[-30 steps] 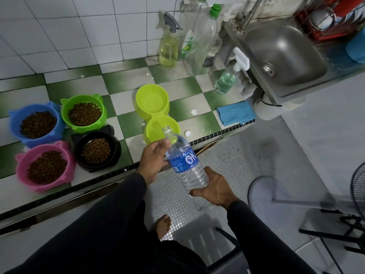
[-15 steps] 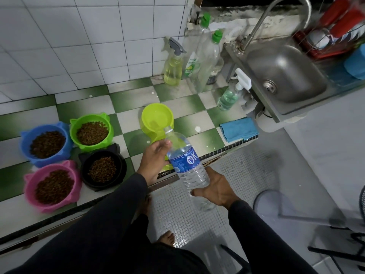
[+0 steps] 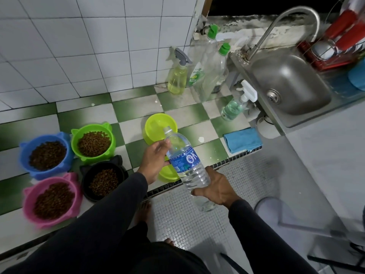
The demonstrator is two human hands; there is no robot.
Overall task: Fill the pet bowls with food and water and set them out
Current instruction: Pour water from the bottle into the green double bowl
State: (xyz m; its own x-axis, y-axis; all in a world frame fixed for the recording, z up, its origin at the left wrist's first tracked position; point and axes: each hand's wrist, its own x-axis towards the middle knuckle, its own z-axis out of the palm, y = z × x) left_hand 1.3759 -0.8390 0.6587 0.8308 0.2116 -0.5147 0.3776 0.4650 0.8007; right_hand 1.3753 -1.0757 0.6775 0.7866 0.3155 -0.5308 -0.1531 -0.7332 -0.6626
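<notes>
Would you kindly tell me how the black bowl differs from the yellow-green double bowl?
The black bowl is dark with a single well; the yellow-green double bowl is bright with two joined wells. The black bowl holds brown kibble; the double bowl's visible far well looks empty. The black bowl is in plain view, while the double bowl's near well sits partly behind the left hand and water bottle. Both rest on the checkered tile ledge.

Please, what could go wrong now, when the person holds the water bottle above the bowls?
The uncapped clear plastic water bottle, tilted in the left hand and right hand, might pour past the empty lime-green double bowl. Splashes could also wet the kibble in the black bowl nearby.
</notes>
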